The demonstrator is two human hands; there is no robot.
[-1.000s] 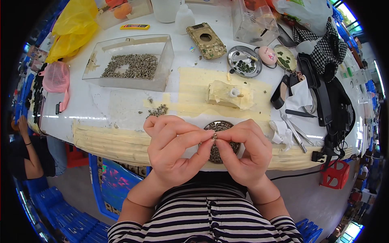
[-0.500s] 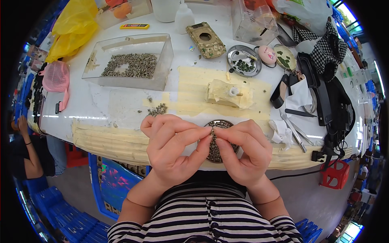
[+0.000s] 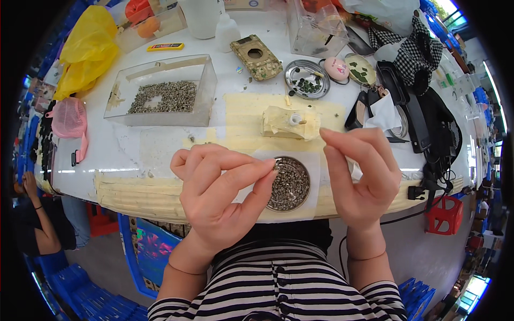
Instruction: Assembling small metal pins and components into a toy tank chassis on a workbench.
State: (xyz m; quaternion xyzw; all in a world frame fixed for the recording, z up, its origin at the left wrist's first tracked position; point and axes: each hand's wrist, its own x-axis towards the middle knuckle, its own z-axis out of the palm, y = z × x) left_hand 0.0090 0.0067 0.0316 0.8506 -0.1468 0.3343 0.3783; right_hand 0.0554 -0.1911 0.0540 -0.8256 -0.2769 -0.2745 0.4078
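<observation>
My left hand (image 3: 225, 195) is closed, thumb and forefinger pinching a tiny grey-green part (image 3: 275, 165). Its fingertips are above the left rim of a round metal dish (image 3: 309, 188) filled with small grey-brown parts (image 3: 289, 184). To the right of the dish, my right hand (image 3: 367, 179) is raised. Its thumb and forefinger stand a little apart with nothing visible between them. Just beyond the dish is a tape-covered block (image 3: 273, 124) with a white spool-like piece (image 3: 295, 119) on top.
Back left stands a clear box (image 3: 209, 96) of similar parts. Farther back lie a camouflage model tank hull (image 3: 257, 58) and a metal dish of dark green bits (image 3: 324, 91). Tools, straps and a black case (image 3: 417, 128) crowd the right. Another person's arm (image 3: 45, 219) shows far left.
My right hand has drawn away from my left, moving right and slightly up. The left keeps its pinch near the dish, which now shows more fully. The whole view has shifted a little.
</observation>
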